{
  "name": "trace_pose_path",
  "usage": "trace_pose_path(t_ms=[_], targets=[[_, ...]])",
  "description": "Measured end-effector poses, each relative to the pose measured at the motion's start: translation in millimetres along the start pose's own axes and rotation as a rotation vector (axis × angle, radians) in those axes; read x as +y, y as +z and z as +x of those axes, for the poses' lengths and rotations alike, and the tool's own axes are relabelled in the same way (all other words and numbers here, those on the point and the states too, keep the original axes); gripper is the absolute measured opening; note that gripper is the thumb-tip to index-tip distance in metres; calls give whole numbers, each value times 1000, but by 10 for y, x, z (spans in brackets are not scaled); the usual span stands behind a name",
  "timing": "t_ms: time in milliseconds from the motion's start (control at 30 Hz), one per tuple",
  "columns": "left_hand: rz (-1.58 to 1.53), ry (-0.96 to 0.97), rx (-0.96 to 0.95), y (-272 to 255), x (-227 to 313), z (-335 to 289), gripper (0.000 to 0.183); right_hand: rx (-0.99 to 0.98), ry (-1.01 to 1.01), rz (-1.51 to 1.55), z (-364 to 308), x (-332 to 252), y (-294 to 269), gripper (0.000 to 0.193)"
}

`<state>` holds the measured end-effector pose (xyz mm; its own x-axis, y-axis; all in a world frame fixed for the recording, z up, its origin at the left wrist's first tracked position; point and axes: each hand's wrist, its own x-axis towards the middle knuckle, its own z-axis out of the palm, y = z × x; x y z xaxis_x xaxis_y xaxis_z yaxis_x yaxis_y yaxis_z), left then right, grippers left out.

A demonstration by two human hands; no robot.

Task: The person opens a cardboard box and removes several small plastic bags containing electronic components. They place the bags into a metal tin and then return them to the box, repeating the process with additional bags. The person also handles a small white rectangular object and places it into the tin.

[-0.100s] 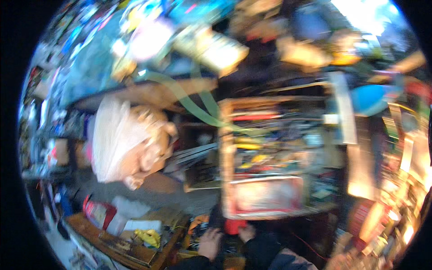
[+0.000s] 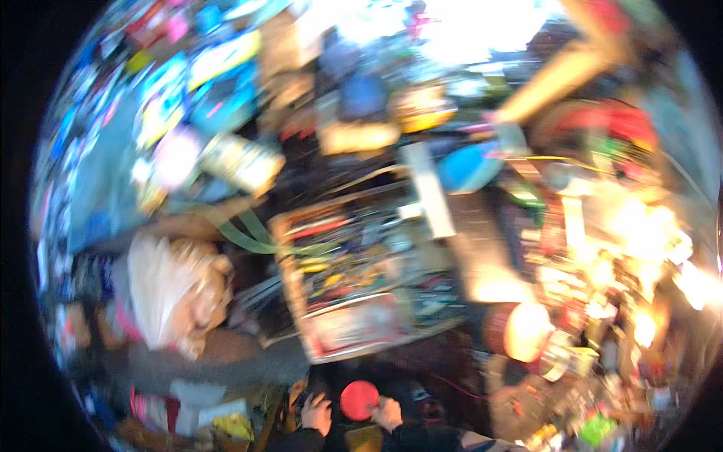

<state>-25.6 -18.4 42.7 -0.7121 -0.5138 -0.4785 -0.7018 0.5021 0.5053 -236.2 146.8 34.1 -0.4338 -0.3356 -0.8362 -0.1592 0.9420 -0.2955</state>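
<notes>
Fingers [image 2: 374, 410] of the right hand [image 2: 387, 413] bend in on the edge of a red disc [image 2: 359, 400], pinching it at its right side! And what a disc: round, flat-looking, bright plain red, face tipped up, sitting between both hands just on the near side of the cluttered wooden box [image 2: 292, 290]. Left hand [image 2: 316, 414] beside it, fingers loosely bent, slightly spread; blur, can't tell whether they hold anything. Dark sleeves [image 2: 423, 437] below.
</notes>
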Motion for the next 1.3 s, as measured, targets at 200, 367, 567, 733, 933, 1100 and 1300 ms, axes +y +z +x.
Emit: trace_pose_path(t_ms=[200,367,567,733,933,1100,1300], targets=[[-1051,-175,-549,-1344,1817,60,44,62,-126,664,-2110,-143,-2155,34],[-832,96,-578,-2441,3483,542,17,137,-119,1162,-2694,-198,-3047,26],[-786,117,-731,-2542,4733,813,14,285,-262,1441,-3055,223,-3590,22],[-689,131,-849,-2282,5285,908,15,418,-179,1506,-3084,534,-3732,29],[-477,177,-1093,-2193,5458,1246,25,604,-90,1576,-2998,724,-3583,35],[-465,195,-801,-2435,5209,1778,17,763,199,1716,-2980,1246,-3283,16],[124,950,-159,-2660,5187,2178,84,828,265,2117,-2691,1937,-2938,16]])
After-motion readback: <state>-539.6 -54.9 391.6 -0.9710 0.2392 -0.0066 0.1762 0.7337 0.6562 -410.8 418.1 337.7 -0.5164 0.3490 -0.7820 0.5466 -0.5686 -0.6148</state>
